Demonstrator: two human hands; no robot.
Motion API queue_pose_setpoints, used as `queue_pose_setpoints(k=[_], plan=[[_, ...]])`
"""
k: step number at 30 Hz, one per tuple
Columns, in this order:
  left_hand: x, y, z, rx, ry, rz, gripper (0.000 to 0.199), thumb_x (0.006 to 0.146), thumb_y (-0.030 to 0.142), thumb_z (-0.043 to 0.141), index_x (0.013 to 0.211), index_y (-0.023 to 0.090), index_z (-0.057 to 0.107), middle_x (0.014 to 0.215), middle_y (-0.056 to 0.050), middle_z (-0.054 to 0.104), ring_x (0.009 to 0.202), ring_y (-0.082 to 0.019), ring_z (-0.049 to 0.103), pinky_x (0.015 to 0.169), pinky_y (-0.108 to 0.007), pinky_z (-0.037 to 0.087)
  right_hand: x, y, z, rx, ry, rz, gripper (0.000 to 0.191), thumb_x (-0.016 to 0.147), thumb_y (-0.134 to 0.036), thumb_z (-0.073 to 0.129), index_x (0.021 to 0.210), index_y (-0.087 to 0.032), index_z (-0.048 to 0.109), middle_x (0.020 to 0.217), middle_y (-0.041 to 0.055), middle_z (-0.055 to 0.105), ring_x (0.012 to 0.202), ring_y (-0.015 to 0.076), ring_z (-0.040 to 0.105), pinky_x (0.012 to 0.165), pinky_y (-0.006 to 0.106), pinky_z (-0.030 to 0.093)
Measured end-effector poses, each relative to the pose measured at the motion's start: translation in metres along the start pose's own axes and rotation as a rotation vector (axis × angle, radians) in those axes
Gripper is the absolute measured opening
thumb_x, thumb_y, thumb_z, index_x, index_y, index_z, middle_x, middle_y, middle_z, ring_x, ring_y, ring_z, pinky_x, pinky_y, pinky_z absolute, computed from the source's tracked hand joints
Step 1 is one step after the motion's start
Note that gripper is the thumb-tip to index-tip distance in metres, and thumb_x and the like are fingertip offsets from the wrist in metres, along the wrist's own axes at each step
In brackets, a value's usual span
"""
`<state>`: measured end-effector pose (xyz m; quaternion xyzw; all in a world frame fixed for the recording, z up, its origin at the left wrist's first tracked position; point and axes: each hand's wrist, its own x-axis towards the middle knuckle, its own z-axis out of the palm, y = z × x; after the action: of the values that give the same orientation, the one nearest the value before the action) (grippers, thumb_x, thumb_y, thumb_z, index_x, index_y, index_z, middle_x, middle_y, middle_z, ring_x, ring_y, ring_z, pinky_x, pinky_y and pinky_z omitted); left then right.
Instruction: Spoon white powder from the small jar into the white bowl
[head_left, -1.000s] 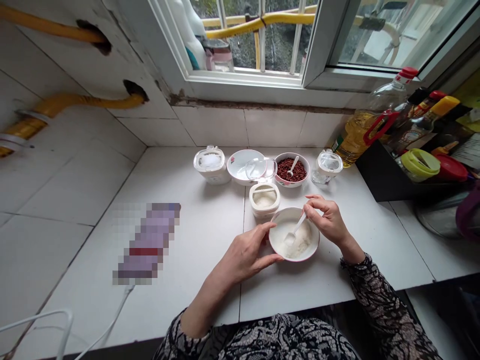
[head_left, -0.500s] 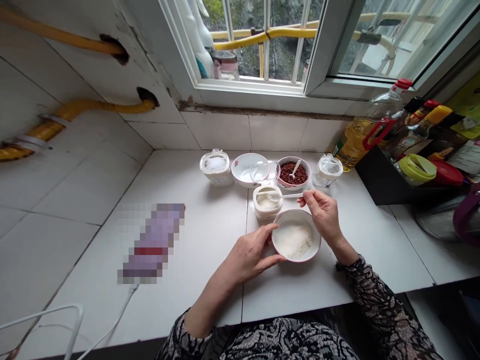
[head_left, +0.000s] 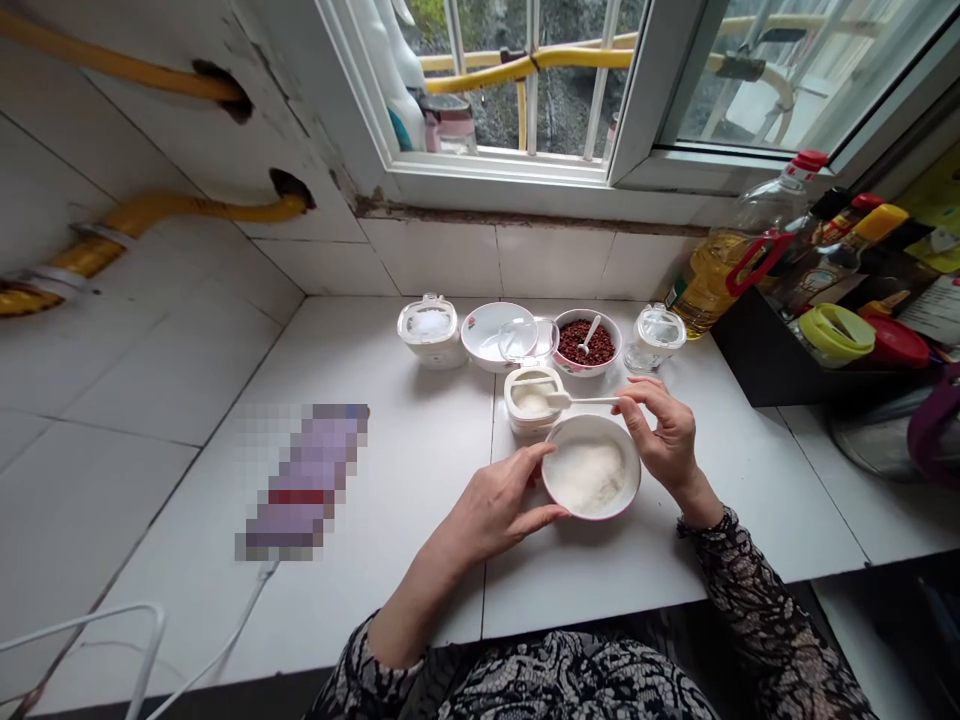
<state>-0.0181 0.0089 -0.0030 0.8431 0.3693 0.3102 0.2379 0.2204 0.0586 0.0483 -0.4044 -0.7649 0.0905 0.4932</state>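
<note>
My left hand (head_left: 510, 500) grips the left side of a small white bowl (head_left: 637, 470), thumb below and fingers at the rim. White grains (head_left: 589, 478) lie inside it. In my right hand (head_left: 660, 430) is the handle of a small white spoon (head_left: 592, 401), pinched between thumb and fingers. The spoon's head is at the right rim of a white lidded jar (head_left: 534, 425), whose clear lid (head_left: 525, 342) stands open and which holds whitish grains. Behind are a flowered bowl (head_left: 484, 325) and a bowl of small dark red grains (head_left: 592, 342) with a white spoon in it.
A second white jar (head_left: 431, 335) stands at the back left, a clear jar (head_left: 658, 335) at the back right. An oil bottle (head_left: 720, 270) and a black rack (head_left: 757, 360) of condiments occupy the right. A blurred purple object (head_left: 307, 480) with a white cable lies left.
My right hand has shifted slightly right with the spoon, and its head has moved from inside the jar's mouth to the right rim. My left hand still holds the bowl.
</note>
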Motion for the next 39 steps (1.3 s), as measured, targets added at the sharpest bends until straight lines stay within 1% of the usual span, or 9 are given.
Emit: queue_pose_setpoints(k=[2, 4, 10, 13, 20, 27, 33, 36, 39], plan=[[0.0001, 0.0004, -0.0009, -0.006, -0.009, -0.01, 0.057, 0.097, 0.059, 0.053, 0.135, 0.019, 0.041, 0.104, -0.009, 0.068, 0.078, -0.02, 0.07, 0.067, -0.034, 0.06, -0.0009, 0.0002, -0.004, 0.027, 0.007, 0.013, 0.018, 0.095, -0.021, 0.054, 0.079, -0.022, 0.062, 0.071, 0.001, 0.068, 0.071, 0.0187, 0.064, 0.088, 0.042, 0.054], [0.0, 0.0009, -0.0017, -0.011, -0.017, -0.025, 0.057, 0.096, 0.058, 0.055, 0.134, 0.019, 0.041, 0.103, -0.008, 0.068, 0.079, -0.021, 0.07, 0.069, -0.035, 0.061, -0.0011, 0.0, -0.0063, 0.016, -0.037, 0.003, 0.019, 0.094, -0.021, 0.052, 0.077, -0.023, 0.06, 0.069, 0.0006, 0.066, 0.068, 0.0184, 0.062, 0.086, 0.042, 0.054], [-0.0006, 0.0009, -0.0022, 0.012, -0.021, -0.023, 0.056, 0.096, 0.057, 0.055, 0.135, 0.019, 0.041, 0.105, -0.009, 0.068, 0.079, -0.02, 0.07, 0.069, -0.035, 0.06, -0.0005, -0.0043, -0.0016, -0.058, -0.351, -0.124, 0.021, 0.09, -0.018, 0.049, 0.07, -0.024, 0.053, 0.061, -0.0025, 0.059, 0.057, 0.0148, 0.053, 0.09, 0.041, 0.05], [-0.0002, 0.0007, -0.0022, 0.012, -0.006, -0.002, 0.056, 0.097, 0.059, 0.052, 0.134, 0.019, 0.041, 0.105, -0.01, 0.068, 0.078, -0.02, 0.07, 0.067, -0.034, 0.06, -0.0019, -0.0055, 0.0018, -0.047, -0.42, -0.126, 0.023, 0.09, -0.017, 0.048, 0.068, -0.024, 0.05, 0.058, -0.004, 0.056, 0.054, 0.014, 0.049, 0.092, 0.041, 0.049], [0.0, 0.0016, -0.0027, 0.012, -0.012, -0.014, 0.056, 0.097, 0.057, 0.054, 0.135, 0.018, 0.042, 0.106, -0.01, 0.069, 0.08, -0.021, 0.07, 0.069, -0.034, 0.06, -0.0045, -0.0017, 0.002, 0.054, -0.314, 0.082, 0.028, 0.092, -0.021, 0.049, 0.064, -0.023, 0.048, 0.058, -0.0047, 0.054, 0.053, 0.0124, 0.046, 0.093, 0.041, 0.05], [0.0, 0.0025, -0.0031, -0.007, -0.017, -0.02, 0.056, 0.097, 0.056, 0.055, 0.135, 0.018, 0.041, 0.108, -0.011, 0.069, 0.082, -0.021, 0.071, 0.071, -0.035, 0.061, -0.0053, 0.0013, 0.0001, 0.146, -0.265, 0.311, 0.029, 0.091, -0.03, 0.054, 0.063, -0.022, 0.059, 0.06, -0.0003, 0.058, 0.072, 0.0187, 0.058, 0.085, 0.037, 0.052], [-0.0011, 0.0004, -0.0015, 0.01, -0.022, -0.016, 0.056, 0.096, 0.057, 0.055, 0.136, 0.019, 0.04, 0.106, -0.01, 0.069, 0.076, -0.02, 0.07, 0.067, -0.035, 0.06, -0.0009, -0.0028, -0.0024, 0.271, -0.216, 0.467, 0.041, 0.09, -0.043, 0.057, 0.055, -0.021, 0.054, 0.056, -0.0014, 0.055, 0.061, 0.0154, 0.054, 0.072, 0.031, 0.05], [-0.001, -0.0002, -0.0009, -0.001, -0.02, -0.013, 0.056, 0.096, 0.056, 0.056, 0.136, 0.019, 0.041, 0.107, -0.01, 0.069, 0.077, -0.02, 0.07, 0.069, -0.035, 0.061, 0.0002, -0.0021, -0.0019, 0.34, -0.199, 0.547, 0.043, 0.088, -0.048, 0.06, 0.055, -0.02, 0.056, 0.057, -0.0005, 0.058, 0.059, 0.0146, 0.054, 0.064, 0.029, 0.048], [-0.0009, -0.0006, -0.0004, -0.01, -0.027, -0.018, 0.057, 0.096, 0.056, 0.057, 0.137, 0.02, 0.04, 0.108, -0.01, 0.068, 0.079, -0.021, 0.07, 0.071, -0.036, 0.061, 0.0012, 0.0002, 0.0004, 0.409, -0.184, 0.613, 0.044, 0.086, -0.054, 0.063, 0.058, -0.02, 0.059, 0.059, 0.0014, 0.064, 0.059, 0.0154, 0.057, 0.064, 0.029, 0.049]])
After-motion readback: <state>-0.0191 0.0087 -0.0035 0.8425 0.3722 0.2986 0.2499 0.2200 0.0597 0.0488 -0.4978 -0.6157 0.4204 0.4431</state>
